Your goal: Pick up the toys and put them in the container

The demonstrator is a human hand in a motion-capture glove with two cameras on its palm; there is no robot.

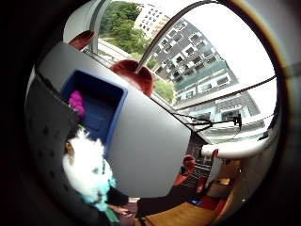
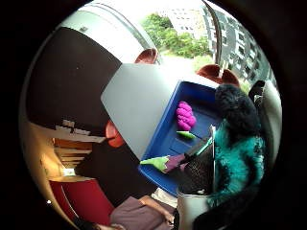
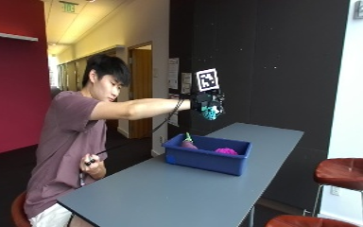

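Outside view shows my right hand (image 3: 208, 106) raised high above the blue container (image 3: 208, 154), fingers curled around a fluffy white and teal toy (image 3: 211, 112). I should bring it lower, over the free space beside the pink toy (image 3: 226, 151), before I let go.

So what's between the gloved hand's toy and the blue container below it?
Nothing: in the outside view the right hand holds the teal toy in open air above the blue container.
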